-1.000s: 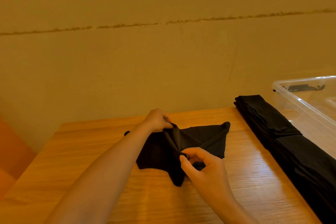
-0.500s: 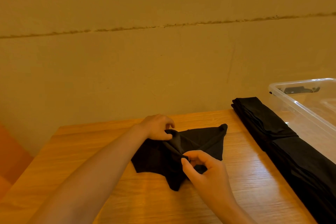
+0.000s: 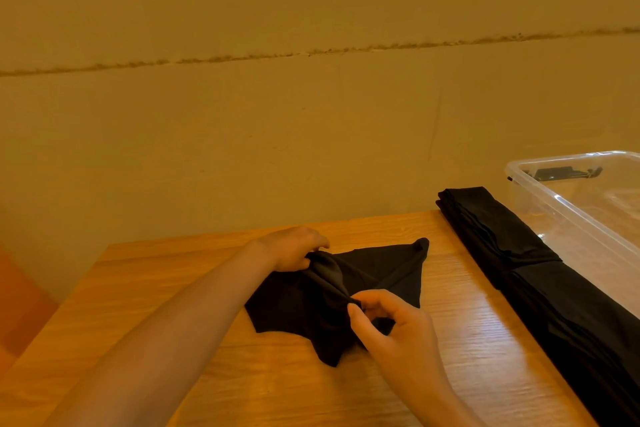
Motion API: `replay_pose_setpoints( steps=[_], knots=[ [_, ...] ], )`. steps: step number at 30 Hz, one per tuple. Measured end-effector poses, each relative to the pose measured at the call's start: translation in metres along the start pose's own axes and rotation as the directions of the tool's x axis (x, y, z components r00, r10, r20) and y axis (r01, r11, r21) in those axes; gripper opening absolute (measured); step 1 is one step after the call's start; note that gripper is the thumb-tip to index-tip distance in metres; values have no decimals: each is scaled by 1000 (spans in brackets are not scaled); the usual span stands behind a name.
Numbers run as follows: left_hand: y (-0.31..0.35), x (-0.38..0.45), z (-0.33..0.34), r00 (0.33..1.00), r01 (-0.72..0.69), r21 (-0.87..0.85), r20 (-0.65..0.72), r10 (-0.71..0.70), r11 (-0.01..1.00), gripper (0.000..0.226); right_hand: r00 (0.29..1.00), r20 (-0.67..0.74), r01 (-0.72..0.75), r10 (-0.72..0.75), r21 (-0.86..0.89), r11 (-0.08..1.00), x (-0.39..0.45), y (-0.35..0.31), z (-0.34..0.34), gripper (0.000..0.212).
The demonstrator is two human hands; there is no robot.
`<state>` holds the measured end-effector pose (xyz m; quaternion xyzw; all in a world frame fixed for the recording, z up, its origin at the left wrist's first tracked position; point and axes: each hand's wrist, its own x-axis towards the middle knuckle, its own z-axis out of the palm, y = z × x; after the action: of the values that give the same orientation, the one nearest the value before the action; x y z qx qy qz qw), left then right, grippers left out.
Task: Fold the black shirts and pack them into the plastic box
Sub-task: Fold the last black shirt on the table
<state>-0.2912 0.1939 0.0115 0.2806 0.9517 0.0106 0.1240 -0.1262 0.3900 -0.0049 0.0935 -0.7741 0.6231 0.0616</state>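
Observation:
A black shirt (image 3: 381, 270) lies partly bunched on the wooden table (image 3: 173, 288), its corners spread out. My left hand (image 3: 294, 248) grips a raised fold at the shirt's far edge. My right hand (image 3: 391, 326) pinches the same fold nearer to me, thumb against fingertips. A long stack of black shirts (image 3: 526, 270) lies along the table's right side. Beyond it stands the clear plastic box (image 3: 568, 215), open at the top, with a dark clip showing at its far end.
A plain beige wall (image 3: 311, 114) rises right behind the table. An orange surface (image 3: 20, 302) shows at the lower left past the table's edge. Bare wood shows left of and in front of the shirt.
My left hand has lowered its fold closer to the table. Both hands keep their hold on the shirt. The view has shifted slightly, so the box and the stack sit further left.

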Motion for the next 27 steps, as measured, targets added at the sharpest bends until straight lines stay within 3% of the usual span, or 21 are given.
replay_pose_setpoints(
  steps=[4, 6, 9, 11, 20, 27],
  knots=[
    [-8, -6, 0, 996, -15, 11, -93, 16, 1000, 45, 1000, -7, 4, -4, -5, 1000, -1, 0, -2, 21],
    [-14, -10, 1, 980, 7, -62, -198, -20, 998, 37, 999, -26, 19, -19, -7, 1000, -1, 0, -4, 22],
    [-16, -19, -3, 903, 31, -428, -376, -209, 903, 22, 996, -72, 55, -56, -21, 998, 3, -1, -10, 23],
    [-15, -26, -13, 856, 9, -604, -408, -318, 797, 17, 991, -102, 82, -85, -28, 996, 8, -2, -16, 23],
    [-7, -40, -66, 745, 67, -900, -243, -622, 432, 17, 952, -141, 242, -272, -199, 950, 30, -10, -39, 36],
    [10, -59, -121, 696, 46, -945, -202, -689, 324, 22, 906, -233, 300, -352, -232, 925, 60, -33, -64, 26]
  ],
)
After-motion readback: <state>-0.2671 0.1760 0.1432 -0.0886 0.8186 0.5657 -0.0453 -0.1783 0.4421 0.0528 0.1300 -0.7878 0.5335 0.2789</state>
